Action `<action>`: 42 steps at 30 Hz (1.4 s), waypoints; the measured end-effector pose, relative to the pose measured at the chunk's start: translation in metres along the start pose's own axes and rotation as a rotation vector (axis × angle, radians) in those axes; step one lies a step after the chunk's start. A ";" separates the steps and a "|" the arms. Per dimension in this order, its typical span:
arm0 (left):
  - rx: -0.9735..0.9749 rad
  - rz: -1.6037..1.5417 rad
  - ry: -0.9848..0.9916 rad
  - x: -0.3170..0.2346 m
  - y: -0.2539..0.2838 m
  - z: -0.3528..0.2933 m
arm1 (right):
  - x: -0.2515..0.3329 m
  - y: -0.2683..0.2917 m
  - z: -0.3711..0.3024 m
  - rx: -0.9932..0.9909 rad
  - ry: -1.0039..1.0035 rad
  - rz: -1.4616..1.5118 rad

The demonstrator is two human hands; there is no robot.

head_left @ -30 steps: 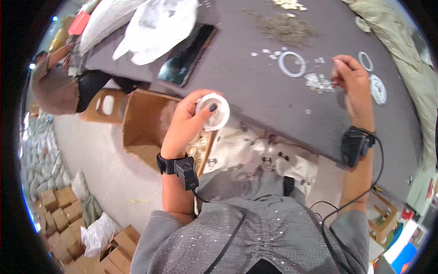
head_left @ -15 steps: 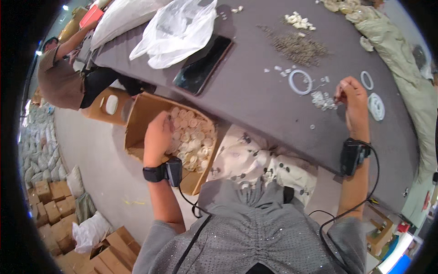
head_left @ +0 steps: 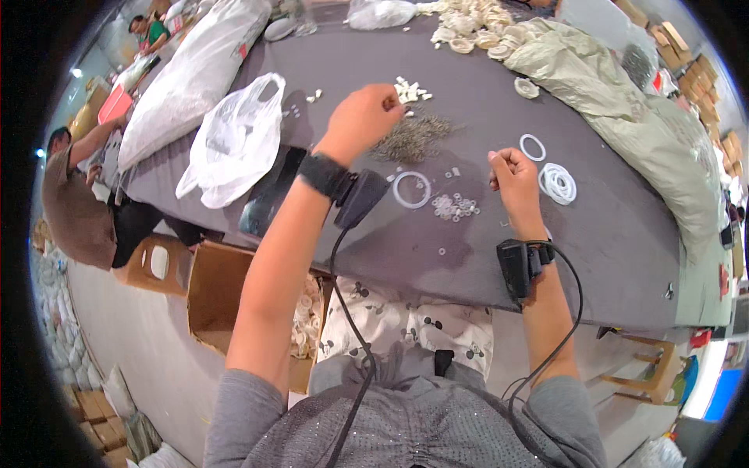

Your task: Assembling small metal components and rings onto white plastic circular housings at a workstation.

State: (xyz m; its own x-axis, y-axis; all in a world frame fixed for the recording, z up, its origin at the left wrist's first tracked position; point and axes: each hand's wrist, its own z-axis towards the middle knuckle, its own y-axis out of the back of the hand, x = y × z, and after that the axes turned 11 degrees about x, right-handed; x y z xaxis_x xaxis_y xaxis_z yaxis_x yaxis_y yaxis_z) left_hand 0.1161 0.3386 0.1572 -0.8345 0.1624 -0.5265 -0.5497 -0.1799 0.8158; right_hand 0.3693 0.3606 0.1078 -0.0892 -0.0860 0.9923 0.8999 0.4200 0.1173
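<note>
My left hand (head_left: 365, 121) reaches over the table with its fingers curled in, right beside a small heap of white pieces (head_left: 413, 92). Whatever is in those fingers is hidden. Just below it lies a pile of thin grey-brown bits, perhaps springs or pins (head_left: 413, 139). My right hand (head_left: 515, 179) hovers further right with thumb and fingers pinched together; anything between them is too small to make out. To its left are a white ring (head_left: 412, 189) and a cluster of small clear pieces (head_left: 455, 207). On its other side sit a single ring (head_left: 532, 147) and a stack of white rings (head_left: 558, 184).
A cardboard box (head_left: 211, 304) of round cream parts stands below the table's near edge. On the table (head_left: 616, 257) are a white plastic bag (head_left: 238, 140), a dark phone (head_left: 265, 199), a full white sack (head_left: 191, 82) and a green-grey sack (head_left: 616, 109). Another person (head_left: 82, 195) is at far left.
My left hand has gone from above the box up over the table to the white pieces. My right hand stays pinched near the rings. The view has shifted, showing more of the table's far side.
</note>
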 end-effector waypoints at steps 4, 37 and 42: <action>0.235 0.088 -0.115 -0.021 -0.032 0.043 | 0.000 0.039 0.006 -0.399 0.204 -0.670; 0.592 -0.367 -0.276 -0.089 -0.126 0.186 | 0.000 0.075 0.002 -0.781 0.062 -0.766; 0.682 -0.650 -0.164 -0.107 -0.068 0.103 | 0.000 0.070 0.004 -0.726 0.189 -0.694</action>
State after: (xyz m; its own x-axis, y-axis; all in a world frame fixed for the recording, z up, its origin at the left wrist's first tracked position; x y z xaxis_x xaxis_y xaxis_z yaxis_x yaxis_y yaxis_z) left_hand 0.2464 0.4336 0.1826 -0.3293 0.1742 -0.9280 -0.7203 0.5891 0.3662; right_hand 0.4310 0.3936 0.1166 -0.6771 -0.2692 0.6849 0.7225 -0.4203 0.5490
